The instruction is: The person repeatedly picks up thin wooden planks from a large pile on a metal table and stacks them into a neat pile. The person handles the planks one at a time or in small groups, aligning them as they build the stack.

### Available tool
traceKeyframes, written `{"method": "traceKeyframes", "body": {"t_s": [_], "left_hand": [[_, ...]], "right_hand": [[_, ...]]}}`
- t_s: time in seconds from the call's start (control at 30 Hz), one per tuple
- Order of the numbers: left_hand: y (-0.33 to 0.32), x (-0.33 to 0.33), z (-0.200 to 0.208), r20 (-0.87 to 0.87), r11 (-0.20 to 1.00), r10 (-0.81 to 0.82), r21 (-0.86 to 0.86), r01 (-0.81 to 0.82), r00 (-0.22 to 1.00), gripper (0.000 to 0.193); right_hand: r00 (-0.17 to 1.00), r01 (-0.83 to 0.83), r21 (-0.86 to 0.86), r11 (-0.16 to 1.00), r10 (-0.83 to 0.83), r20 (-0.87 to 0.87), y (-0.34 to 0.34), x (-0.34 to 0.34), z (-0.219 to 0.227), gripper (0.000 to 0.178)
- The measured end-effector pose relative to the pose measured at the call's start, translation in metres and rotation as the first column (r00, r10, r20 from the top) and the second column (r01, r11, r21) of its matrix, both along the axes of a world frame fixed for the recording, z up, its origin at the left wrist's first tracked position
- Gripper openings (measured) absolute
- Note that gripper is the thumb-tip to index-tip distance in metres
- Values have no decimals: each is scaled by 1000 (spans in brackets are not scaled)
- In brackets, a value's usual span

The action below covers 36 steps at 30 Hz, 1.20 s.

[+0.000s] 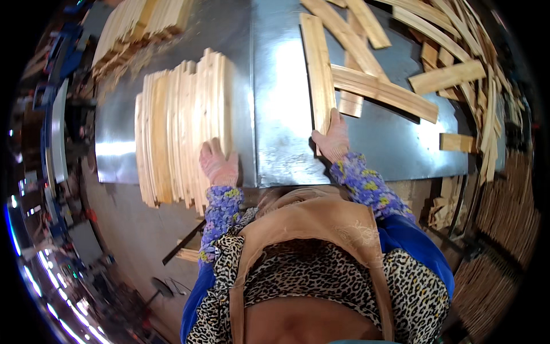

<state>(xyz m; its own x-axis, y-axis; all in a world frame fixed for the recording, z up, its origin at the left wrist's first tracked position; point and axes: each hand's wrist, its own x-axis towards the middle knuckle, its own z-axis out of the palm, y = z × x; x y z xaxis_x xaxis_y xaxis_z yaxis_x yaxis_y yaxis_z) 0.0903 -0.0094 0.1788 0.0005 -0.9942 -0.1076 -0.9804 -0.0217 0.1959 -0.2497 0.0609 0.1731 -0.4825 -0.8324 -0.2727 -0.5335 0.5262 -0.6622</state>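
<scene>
At the frame's centre a metal counter (289, 157) was seen, its near edge overhung at left by a row of boards (166, 129), which could be tipped if pressed at the ends. Right of centre, a loose board (318, 69) could be snagged on the crossing board (395, 94) if swung right; its near end was clasped by the right hand (334, 137), thumb across. The row's right side was touched by the left hand (219, 165), loosely spread, nothing gripped.
</scene>
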Motion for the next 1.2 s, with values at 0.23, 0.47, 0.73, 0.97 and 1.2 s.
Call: {"method": "traceKeyframes", "body": {"t_s": [0.23,0.47,0.73,0.97,1.2], "left_hand": [[-5,31,-2,-225,986,-17,-163,-21,974,51],[-1,35,-7,-244,998,26,-51,-40,969,61],[8,-59,1,9,981,18,-194,-16,1000,69],[55,-306,-39,-651,671,741,705,229,-166,71],[15,-279,-24,-602,810,510,577,-107,615,56]], "right_hand": [[624,-743,200,639,554,551,-34,179,37,77],[743,-647,-146,748,662,101,-22,100,7,51],[569,-225,316,922,387,-725,7,-292,9,73],[850,-525,289,800,474,231,-25,-234,45,80],[842,-325,160,932,363,-399,-89,-248,-4,99]]}}
